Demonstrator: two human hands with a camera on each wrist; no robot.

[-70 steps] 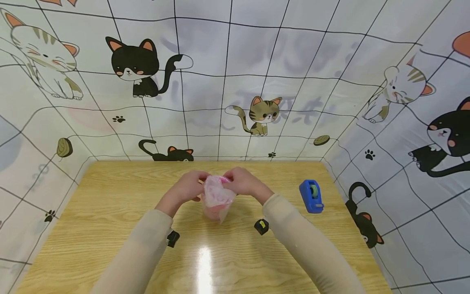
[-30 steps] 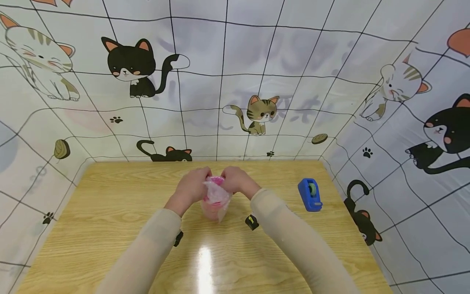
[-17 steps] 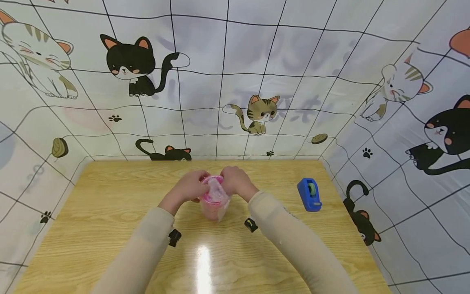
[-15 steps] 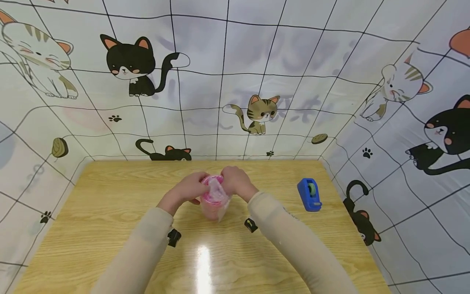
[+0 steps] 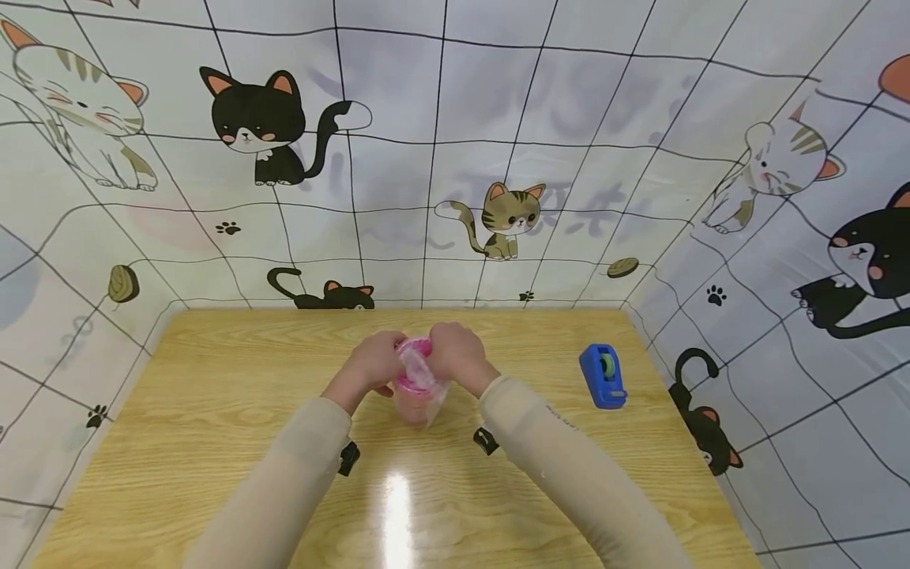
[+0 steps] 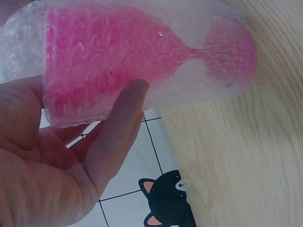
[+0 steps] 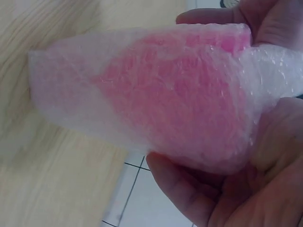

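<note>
A pink goblet (image 5: 411, 403) wrapped in bubble wrap (image 6: 156, 101) stands upright on the table, its stem and round foot showing through in the left wrist view. From the left side my left hand (image 5: 375, 363) holds the wrapped bowl near its rim, fingers along the wrap. My right hand (image 5: 457, 356) grips the other side of the top; in the right wrist view its fingers (image 7: 170, 177) curve against the wrap. Loose film bunches over the goblet's mouth between both hands, with the pink rim partly showing. Some fingertips are hidden behind the bowl.
A blue tape dispenser (image 5: 603, 376) stands on the wooden table (image 5: 235, 379) at the right. Cat-printed cloth (image 5: 398, 174) walls the back and sides. Small black wrist devices (image 5: 486, 441) sit beneath the cream sleeves (image 5: 562, 458).
The loose wrap that stood over the goblet's top has folded down and inward, exposing the pink rim. My left hand shifted its hold along the rim; the right moved slightly left.
</note>
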